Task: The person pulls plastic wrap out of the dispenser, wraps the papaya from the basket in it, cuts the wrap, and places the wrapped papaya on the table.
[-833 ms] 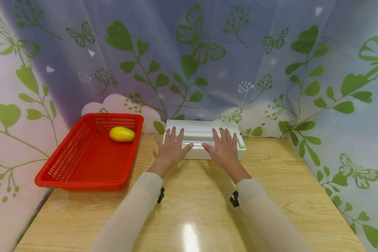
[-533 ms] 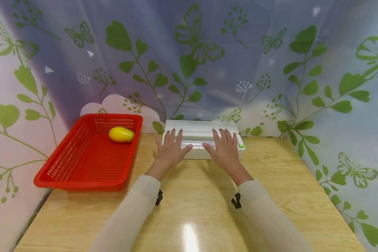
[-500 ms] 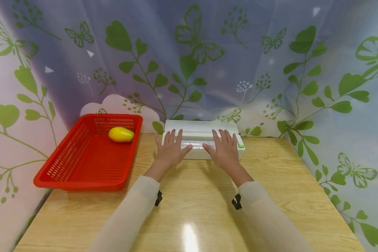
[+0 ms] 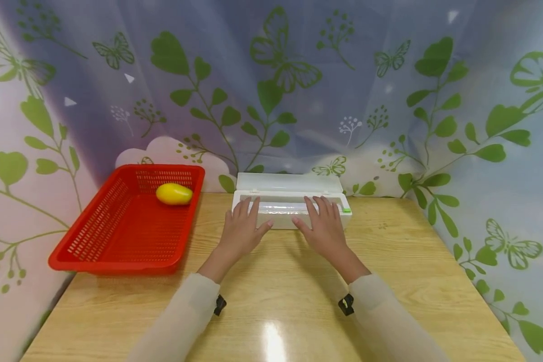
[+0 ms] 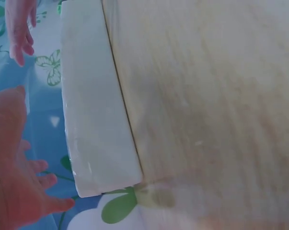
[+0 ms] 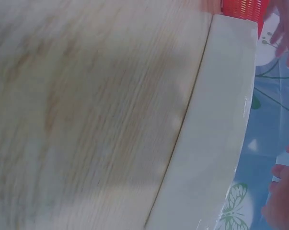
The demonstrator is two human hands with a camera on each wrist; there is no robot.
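A white cling film dispenser (image 4: 294, 220) stands at the back middle of the table, its lid (image 4: 289, 182) tipped up and back. Inside lies a clear roll of cling film (image 4: 282, 206), and a small green slider (image 4: 346, 210) shows at the right end. Over the dispenser's left part is my left hand (image 4: 241, 231), palm down with fingers spread and holding nothing. My right hand (image 4: 324, 229) hovers likewise over the right part, fingers spread. Both wrist views show the hands above the dispenser's plain front wall (image 5: 98, 105), with nothing gripped.
To the left, a red plastic basket (image 4: 181, 254) holds a yellow mango-like fruit (image 4: 174, 194). Behind the wooden table (image 4: 280, 286) hangs a curtain (image 4: 307, 120) printed with leaves and butterflies, which also runs along both sides.
Both hands have drawn back a little toward me, uncovering more of the dispenser's rear edge and lid hinge. The dispenser, basket and fruit stay where they were.
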